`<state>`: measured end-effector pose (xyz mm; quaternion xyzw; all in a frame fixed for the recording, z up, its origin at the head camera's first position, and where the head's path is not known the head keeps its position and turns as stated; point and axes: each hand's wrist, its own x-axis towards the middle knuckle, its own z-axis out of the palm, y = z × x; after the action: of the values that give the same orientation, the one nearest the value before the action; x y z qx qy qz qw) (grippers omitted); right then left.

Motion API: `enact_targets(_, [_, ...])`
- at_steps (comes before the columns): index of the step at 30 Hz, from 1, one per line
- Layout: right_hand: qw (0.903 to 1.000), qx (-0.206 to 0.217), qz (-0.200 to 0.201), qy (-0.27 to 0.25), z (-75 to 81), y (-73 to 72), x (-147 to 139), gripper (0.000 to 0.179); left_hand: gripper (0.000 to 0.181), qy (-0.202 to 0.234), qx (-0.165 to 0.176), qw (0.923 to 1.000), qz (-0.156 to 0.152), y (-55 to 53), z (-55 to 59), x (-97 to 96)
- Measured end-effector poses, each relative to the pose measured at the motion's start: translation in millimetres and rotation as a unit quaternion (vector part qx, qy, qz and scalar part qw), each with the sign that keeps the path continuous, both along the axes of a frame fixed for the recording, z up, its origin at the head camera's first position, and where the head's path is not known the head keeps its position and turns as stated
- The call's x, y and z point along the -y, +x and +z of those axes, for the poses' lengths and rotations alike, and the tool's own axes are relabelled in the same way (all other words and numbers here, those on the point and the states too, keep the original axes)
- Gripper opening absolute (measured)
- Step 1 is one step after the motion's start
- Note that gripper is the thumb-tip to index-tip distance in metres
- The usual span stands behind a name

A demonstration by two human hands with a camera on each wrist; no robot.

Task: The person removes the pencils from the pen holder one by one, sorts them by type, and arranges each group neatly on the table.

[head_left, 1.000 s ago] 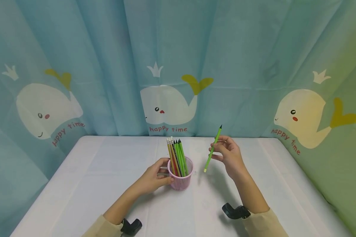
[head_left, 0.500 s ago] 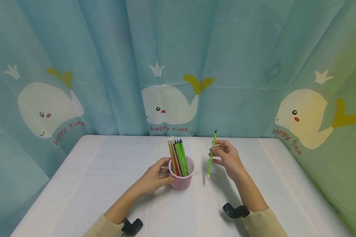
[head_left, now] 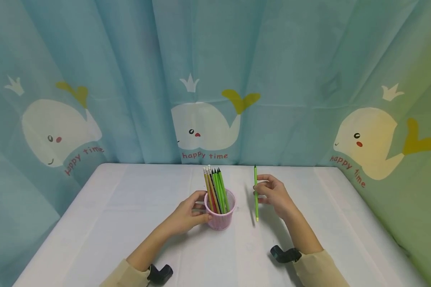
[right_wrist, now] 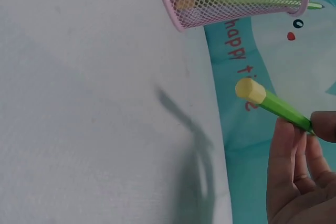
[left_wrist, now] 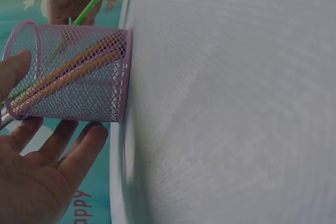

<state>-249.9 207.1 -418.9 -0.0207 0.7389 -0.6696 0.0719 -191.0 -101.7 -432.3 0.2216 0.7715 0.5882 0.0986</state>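
Note:
A pink mesh pencil cup (head_left: 220, 223) stands upright on the table, holding several green and brown or yellowish pencils (head_left: 223, 192). Round its left side lies my left hand (head_left: 184, 215), gripping it with the thumb near the rim and the fingers behind. In the left wrist view, thumb and fingers flank the mesh wall (left_wrist: 79, 74). To the right of the cup, my right hand (head_left: 275, 195) pinches a green pencil (head_left: 256, 209) near its middle. That pencil is held almost upright, black point up. Its pale yellow end (right_wrist: 251, 91) hangs above the table in the right wrist view.
A white cloth (head_left: 136, 199) covers the table. Behind it hangs a blue-green curtain (head_left: 291, 71) with printed whales and lettering. Black wrist devices (head_left: 161, 275) sit on both forearms near the beige sleeves.
The green pencil in my right hand has swung from leaning right to nearly vertical and come lower. My left hand stays on the cup.

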Motion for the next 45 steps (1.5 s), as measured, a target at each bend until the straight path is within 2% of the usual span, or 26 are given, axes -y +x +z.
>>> enact_targets(6, [0.9986,0.02,0.029,0.038,-2.8,1.2,-2.3,0.047,0.064,0.0,-0.003,1.0,-0.001,0.1,0.2,0.5])
enact_targets(15, [0.9947,0.033,0.047,0.085,-8.4,1.8,-2.9,0.049,0.062,-0.003,-0.005,1.0,-0.001,-0.4,-0.1,0.1])
enact_targets(22, [0.991,0.057,0.037,0.115,-14.4,2.0,0.4,0.044,0.062,-0.002,-0.004,1.0,0.0,-0.1,-0.7,-0.9])
enact_targets(29, [0.9872,0.06,0.033,0.144,-18.8,2.4,1.2,0.046,0.063,-0.002,-0.003,1.0,0.0,0.6,-1.2,-0.5])
enact_targets(45, [0.9847,0.073,0.058,0.147,-19.9,2.2,0.3,0.051,0.063,-0.006,-0.006,1.0,0.004,-0.7,-2.4,-0.1])
